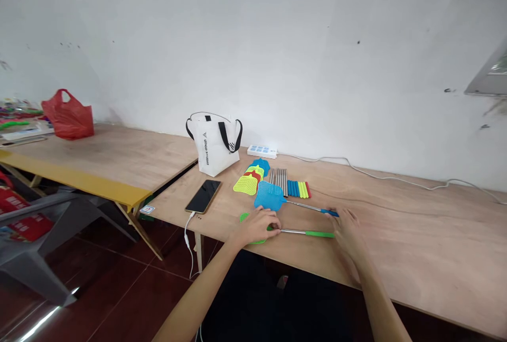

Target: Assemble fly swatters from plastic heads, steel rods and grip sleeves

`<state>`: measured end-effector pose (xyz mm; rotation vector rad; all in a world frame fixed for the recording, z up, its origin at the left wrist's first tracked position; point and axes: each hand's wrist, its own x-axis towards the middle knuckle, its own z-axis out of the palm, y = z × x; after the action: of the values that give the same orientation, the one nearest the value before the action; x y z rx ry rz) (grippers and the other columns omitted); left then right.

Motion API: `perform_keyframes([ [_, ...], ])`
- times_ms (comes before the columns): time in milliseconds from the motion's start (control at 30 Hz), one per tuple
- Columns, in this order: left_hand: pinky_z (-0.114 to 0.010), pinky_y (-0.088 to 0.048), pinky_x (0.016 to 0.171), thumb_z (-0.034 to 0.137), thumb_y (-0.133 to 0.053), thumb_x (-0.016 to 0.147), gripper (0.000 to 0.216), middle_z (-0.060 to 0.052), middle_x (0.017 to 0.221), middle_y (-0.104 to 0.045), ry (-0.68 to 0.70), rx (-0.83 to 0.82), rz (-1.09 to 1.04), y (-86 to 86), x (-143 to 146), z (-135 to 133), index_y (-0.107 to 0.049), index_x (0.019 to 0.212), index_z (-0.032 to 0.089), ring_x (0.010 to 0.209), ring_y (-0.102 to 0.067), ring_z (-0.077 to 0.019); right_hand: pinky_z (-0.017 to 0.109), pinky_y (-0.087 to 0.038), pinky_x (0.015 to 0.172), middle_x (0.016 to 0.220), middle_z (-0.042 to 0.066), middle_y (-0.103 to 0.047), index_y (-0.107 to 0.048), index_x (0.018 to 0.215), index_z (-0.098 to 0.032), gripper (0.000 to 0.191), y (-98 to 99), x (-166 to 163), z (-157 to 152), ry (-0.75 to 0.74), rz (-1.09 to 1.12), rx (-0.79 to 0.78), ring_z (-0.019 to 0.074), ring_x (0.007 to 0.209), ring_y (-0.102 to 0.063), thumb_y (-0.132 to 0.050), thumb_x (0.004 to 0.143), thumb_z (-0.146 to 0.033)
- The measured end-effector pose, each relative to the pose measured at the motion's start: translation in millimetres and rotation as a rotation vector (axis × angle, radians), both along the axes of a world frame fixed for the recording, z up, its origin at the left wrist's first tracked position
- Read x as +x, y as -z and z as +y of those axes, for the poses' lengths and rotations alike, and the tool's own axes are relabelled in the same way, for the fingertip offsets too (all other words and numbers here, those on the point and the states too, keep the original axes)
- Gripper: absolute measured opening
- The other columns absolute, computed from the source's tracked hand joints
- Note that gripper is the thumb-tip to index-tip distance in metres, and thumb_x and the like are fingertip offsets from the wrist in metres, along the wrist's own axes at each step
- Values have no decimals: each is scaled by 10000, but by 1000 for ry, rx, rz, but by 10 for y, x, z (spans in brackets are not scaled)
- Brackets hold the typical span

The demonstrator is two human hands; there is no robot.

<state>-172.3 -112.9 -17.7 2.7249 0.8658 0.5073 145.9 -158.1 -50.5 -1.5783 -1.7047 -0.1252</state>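
Observation:
My left hand (pixel 259 226) is closed in a pinch at the neck of a green fly swatter, partly covering its head (pixel 244 217). Its silver rod runs right to a green grip (pixel 319 234). Just beyond lies a blue fly swatter (pixel 270 196), its head left and its blue grip to the right. My right hand (pixel 349 234), slightly blurred, is at the right ends of both grips, fingers apart and touching the blue one. Loose swatter heads in yellow (pixel 245 185), red and blue overlap behind. Several metal rods (pixel 279 179) and coloured grips (pixel 293 188) lie in rows.
A black phone (pixel 203 196) on a white cable lies to the left, near a white bag (pixel 216 146) with black handles. A power strip (pixel 262 151) sits against the wall, its cord running right. A red plastic bag (pixel 71 117) stands on the neighbouring table.

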Motion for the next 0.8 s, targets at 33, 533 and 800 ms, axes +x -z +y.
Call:
perform_keyframes([
  [33, -341, -344, 912, 304, -687, 949, 103, 27, 939, -714, -9, 3, -4, -3, 5, -1, -710, 883, 227, 954, -637, -181, 521, -406, 1019, 1032, 96, -741, -631, 983, -245, 415, -14, 56, 8, 17, 36, 13, 282, 998, -649, -382, 985, -577],
  [533, -365, -432, 945, 319, -599, 1010, 158, -23, 1057, -708, -142, 96, -140, 24, 86, -32, -709, 1002, 205, 1046, -631, -204, 482, -471, 942, 1008, 99, -732, -652, 994, -234, 426, -236, -24, -59, -38, 165, 52, 272, 984, -657, -452, 969, -608],
  [800, -414, -409, 1103, 373, -511, 1048, 250, -71, 1287, -658, -118, 309, -300, -511, 69, -348, -649, 1213, 248, 1230, -595, -228, 447, -484, 929, 1050, 84, -729, -658, 1037, -248, 387, -362, -138, -178, -117, 113, 13, 266, 1017, -658, -457, 997, -577],
])
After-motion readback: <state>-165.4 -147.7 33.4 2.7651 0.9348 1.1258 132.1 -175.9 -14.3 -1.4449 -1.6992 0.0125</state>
